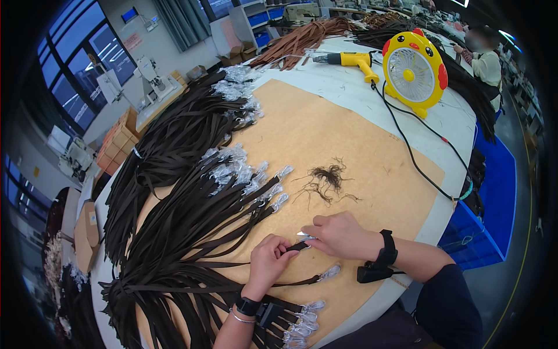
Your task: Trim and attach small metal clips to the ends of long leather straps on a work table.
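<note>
My left hand (268,259) is closed, pinching a black strap (297,246) close to its end. My right hand (343,235) is curled around thread snips, mostly hidden in the palm; a pale pointed blade (303,234) sticks out just above the strap's end. Beyond the hands lies a loose heap of dark thread clippings (327,179). Bundles of black straps (192,224) with plastic-wrapped metal clips (232,168) spread to the left. One strap ends in a wrapped clip (329,273) just below my right hand, and another group of wrapped clips (304,326) lies near the front edge.
Brown board (372,151) covers much of the white table (465,110). A yellow heat gun (354,61) and a chick-shaped fan (411,72) stand at the far right, their black cables crossing the board. A blue bin (474,241) sits beside the table. Another person (485,64) works farther back.
</note>
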### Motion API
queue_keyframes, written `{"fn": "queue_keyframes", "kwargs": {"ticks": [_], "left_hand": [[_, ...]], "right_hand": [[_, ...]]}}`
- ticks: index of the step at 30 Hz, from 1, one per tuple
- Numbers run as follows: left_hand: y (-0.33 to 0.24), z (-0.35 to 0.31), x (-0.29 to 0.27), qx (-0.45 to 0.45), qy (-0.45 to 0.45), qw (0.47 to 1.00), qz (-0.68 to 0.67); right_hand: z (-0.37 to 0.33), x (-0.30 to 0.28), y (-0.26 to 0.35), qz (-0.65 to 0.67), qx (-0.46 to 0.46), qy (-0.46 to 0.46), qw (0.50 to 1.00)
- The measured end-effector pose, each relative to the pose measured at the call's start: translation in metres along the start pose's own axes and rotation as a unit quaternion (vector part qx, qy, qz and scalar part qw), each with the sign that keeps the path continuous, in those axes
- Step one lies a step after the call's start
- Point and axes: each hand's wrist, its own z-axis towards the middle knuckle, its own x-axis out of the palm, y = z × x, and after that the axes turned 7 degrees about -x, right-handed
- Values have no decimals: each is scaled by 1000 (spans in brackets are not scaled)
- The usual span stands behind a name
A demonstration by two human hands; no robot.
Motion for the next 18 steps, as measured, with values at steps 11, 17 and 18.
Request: {"fn": "queue_keyframes", "kwargs": {"ticks": [11,17,18], "left_hand": [[-23,0,0,114,-51,990,67],[-23,-1,-7,136,-68,984,88],[-24,0,-7,98,-60,991,64]], "right_hand": [[-4,14,-45,375,70,11,924],[6,15,-32,390,191,-131,891],[7,12,-29,391,191,-132,891]]}}
